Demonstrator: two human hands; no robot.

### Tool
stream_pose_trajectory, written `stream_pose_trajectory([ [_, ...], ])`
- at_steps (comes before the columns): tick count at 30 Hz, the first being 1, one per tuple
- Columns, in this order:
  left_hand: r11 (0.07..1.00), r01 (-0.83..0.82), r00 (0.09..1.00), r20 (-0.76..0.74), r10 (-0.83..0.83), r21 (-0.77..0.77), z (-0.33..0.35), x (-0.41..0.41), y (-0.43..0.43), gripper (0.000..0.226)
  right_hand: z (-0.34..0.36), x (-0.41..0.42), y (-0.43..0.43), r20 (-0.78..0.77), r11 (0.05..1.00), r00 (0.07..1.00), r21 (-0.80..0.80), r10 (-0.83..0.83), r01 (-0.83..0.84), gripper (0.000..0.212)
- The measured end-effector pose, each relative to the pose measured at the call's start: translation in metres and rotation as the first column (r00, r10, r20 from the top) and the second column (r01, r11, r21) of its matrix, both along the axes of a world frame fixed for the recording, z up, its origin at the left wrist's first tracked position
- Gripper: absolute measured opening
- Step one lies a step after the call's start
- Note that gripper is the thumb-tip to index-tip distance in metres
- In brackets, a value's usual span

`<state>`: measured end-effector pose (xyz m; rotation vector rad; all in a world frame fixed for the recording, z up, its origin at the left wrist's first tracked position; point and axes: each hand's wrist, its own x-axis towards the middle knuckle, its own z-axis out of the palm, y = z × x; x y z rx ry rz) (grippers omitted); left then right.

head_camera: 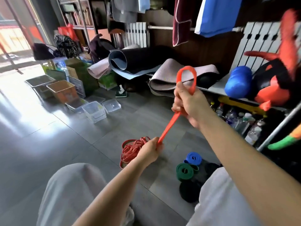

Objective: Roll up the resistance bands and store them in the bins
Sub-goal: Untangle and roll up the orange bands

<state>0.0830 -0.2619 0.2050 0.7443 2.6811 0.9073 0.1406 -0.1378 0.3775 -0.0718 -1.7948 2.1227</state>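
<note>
A grey tiled floor [78,144] runs through a cluttered exercise-store room, with mats and a radiator behind.

At the left stand the bins: an orange basket [62,90] and clear plastic tubs [94,111]. I count about five containers, though the nested ones are hard to separate, and no band shows inside any of them.

Next comes a loose tangle of red bands [131,151] on the floor, not yet rolled and too snarled to count.

The left hand [150,150] is clenched around the lower end of one orange resistance band [170,123]. The right hand [189,103], raised and apart from it, grips the upper part, with a loop standing above the fist. This looks like the start of a roll.

Further right on the floor lie the finished coils: one blue roll [193,158], one green roll [184,170] and a black roll [190,191], perhaps more than one. By my judgement roughly three bands are rolled and none is binned.
</note>
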Motion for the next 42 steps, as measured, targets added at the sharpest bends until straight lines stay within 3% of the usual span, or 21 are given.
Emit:
stream_pose_trajectory([
  [2,0.999,0.010,1.000,0.026,-0.008,-0.042,-0.011,-0.005,-0.009,0.022,-0.019,0.003,0.015,0.094,0.991,0.988,0.067,-0.123,0.117,0.039],
  [5,0.997,-0.031,0.994,0.106,0.024,0.065,-0.009,-0.019,-0.020,0.018,-0.060,0.001,0.034,0.273,0.933,0.931,0.329,-0.241,0.145,0.030],
  [7,0.989,-0.074,0.986,0.159,0.053,0.125,0.003,-0.029,-0.023,0.018,-0.084,-0.003,0.036,0.384,0.862,0.897,0.506,-0.219,-0.006,0.024],
  [11,0.993,-0.009,0.970,0.244,-0.019,0.115,0.017,-0.040,-0.021,0.006,-0.119,-0.029,0.018,0.545,0.743,0.837,0.579,-0.048,-0.335,0.049],
  [15,0.988,0.105,0.953,0.271,-0.132,0.113,0.018,-0.073,-0.016,0.031,-0.144,-0.077,0.017,0.544,0.590,0.834,0.706,-0.099,-0.391,0.034],
  [19,0.983,0.137,0.917,0.391,-0.080,-0.120,0.007,-0.145,-0.025,0.067,-0.166,-0.129,0.046,0.616,0.617,0.765,0.680,-0.188,-0.395,0.032],
  [23,0.914,0.159,0.941,0.337,-0.026,-0.372,-0.039,-0.225,-0.040,0.057,-0.239,-0.173,0.057,0.697,0.718,0.670,0.601,-0.256,-0.351,0.028],
  [26,0.855,0.273,0.913,0.398,-0.086,-0.441,-0.102,-0.258,-0.045,0.049,-0.320,-0.191,0.050,0.756,0.739,0.575,0.574,-0.312,-0.352,0.020],
  [29,0.805,0.309,0.918,0.379,-0.114,-0.506,-0.179,-0.265,-0.042,0.039,-0.396,-0.202,0.045,0.792,0.759,0.462,0.569,-0.400,-0.317,0.030],
  [31,0.802,0.319,0.914,0.389,-0.119,-0.504,-0.230,-0.262,-0.035,0.050,-0.438,-0.210,0.043,0.832,0.775,0.387,0.530,-0.397,-0.345,0.033],
  [33,0.811,0.336,0.912,0.379,-0.155,-0.479,-0.273,-0.256,-0.029,0.057,-0.471,-0.216,0.041,0.869,0.809,0.336,0.473,-0.363,-0.350,0.050],
  [35,0.803,0.328,0.935,0.294,-0.200,-0.498,-0.307,-0.252,-0.023,0.063,-0.498,-0.224,0.038,0.853,0.736,0.303,0.521,-0.426,-0.433,0.078],
  [36,0.786,0.320,0.944,0.249,-0.217,-0.528,-0.321,-0.250,-0.018,0.070,-0.507,-0.230,0.036,0.797,0.628,0.324,0.602,-0.510,-0.493,0.088],
  [38,0.763,0.285,0.954,0.252,-0.164,-0.581,-0.346,-0.247,-0.011,0.092,-0.521,-0.247,0.030,0.661,0.448,0.471,0.746,-0.584,-0.493,0.086],
  [39,0.743,0.272,0.952,0.284,-0.115,-0.611,-0.357,-0.246,-0.008,0.104,-0.529,-0.257,0.025,0.657,0.461,0.524,0.754,-0.542,-0.468,0.078],
  [40,0.705,0.271,0.949,0.303,-0.084,-0.655,-0.366,-0.245,-0.008,0.115,-0.537,-0.268,0.021,0.704,0.546,0.538,0.705,-0.463,-0.453,0.070],
  [42,0.616,0.261,0.963,0.249,-0.106,-0.744,-0.378,-0.240,-0.013,0.120,-0.551,-0.286,0.012,0.848,0.720,0.450,0.496,-0.281,-0.485,0.057],
])
